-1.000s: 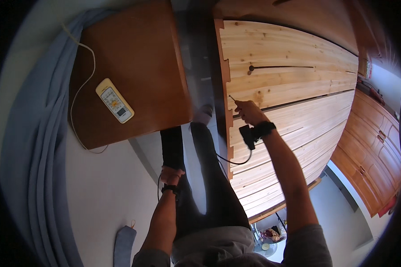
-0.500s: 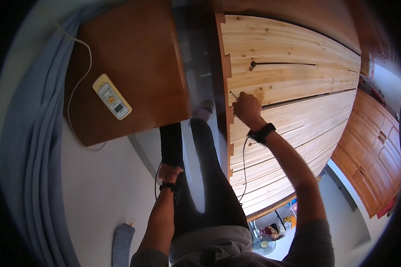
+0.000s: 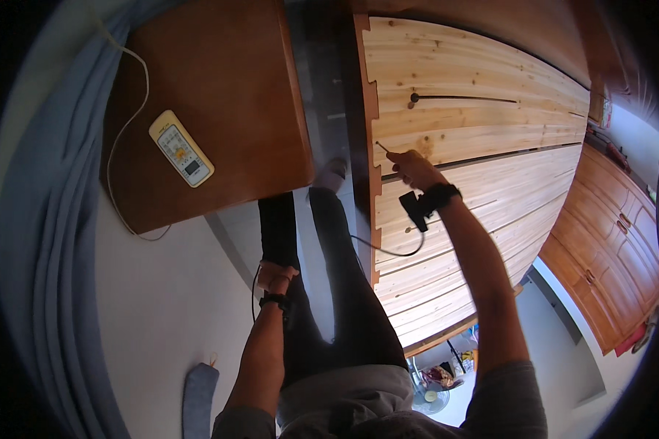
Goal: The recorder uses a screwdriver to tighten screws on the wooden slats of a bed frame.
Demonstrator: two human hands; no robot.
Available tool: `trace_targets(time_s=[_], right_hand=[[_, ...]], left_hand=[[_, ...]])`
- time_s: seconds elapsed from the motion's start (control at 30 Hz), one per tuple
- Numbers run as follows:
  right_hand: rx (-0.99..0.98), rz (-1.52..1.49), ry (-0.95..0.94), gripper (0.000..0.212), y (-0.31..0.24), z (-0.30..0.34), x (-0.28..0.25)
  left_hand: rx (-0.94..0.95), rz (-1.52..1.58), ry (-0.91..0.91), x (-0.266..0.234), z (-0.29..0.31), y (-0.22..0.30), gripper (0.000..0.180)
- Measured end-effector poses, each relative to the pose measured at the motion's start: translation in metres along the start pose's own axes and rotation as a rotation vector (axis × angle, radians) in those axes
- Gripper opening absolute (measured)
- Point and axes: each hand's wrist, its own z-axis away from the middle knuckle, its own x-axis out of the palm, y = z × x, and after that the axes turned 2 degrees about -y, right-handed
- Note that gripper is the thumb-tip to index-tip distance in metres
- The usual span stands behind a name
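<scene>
My right hand (image 3: 415, 170) is closed around a screwdriver (image 3: 383, 148), of which only the thin shaft shows. Its tip meets the pale wooden slats (image 3: 468, 69) near their left edge, beside the brown side rail (image 3: 367, 110). The handle is hidden in my fingers. A black band with a small block (image 3: 415, 212) and a cable sits on my right wrist. My left hand (image 3: 277, 276) rests on my left leg near the knee. Its thumb side faces right, and the other fingers cannot be made out.
To the left stands a brown wooden cabinet top (image 3: 220, 66) with a cream remote control (image 3: 181, 148) and a white cord (image 3: 147, 80). Blue-grey curtains (image 3: 44, 271) hang at far left. A grey cloth pouch (image 3: 200, 399) lies on the floor. Wooden cupboards (image 3: 600, 241) stand at right.
My right wrist has turned and shifted slightly right, bringing the black block into sight and swinging its cable left. The screwdriver tip stays near the slat's edge. My left hand remains on the leg.
</scene>
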Motion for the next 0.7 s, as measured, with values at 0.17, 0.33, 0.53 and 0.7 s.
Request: trace_targets(time_s=[0.17, 0.33, 0.53, 0.7], right_hand=[[-0.369, 1.358, 0.44, 0.011, -0.01, -0.011, 0.028], [-0.294, 1.653, 0.376, 0.014, -0.004, -0.01, 0.035], [0.006, 0.333, 0.359, 0.016, 0.015, -0.026, 0.003], [0.161, -1.038, -0.262, 0.025, 0.037, -0.017, 0.0]], left_hand=[[0.068, 0.021, 0.042, 0.005, -0.004, -0.006, 0.082], [0.005, -0.049, 0.004, 0.001, -0.004, -0.001, 0.081], [0.025, -0.061, 0.041, 0.001, -0.001, 0.001, 0.08], [-0.024, -0.041, -0.006, -0.001, -0.001, 0.006, 0.079]])
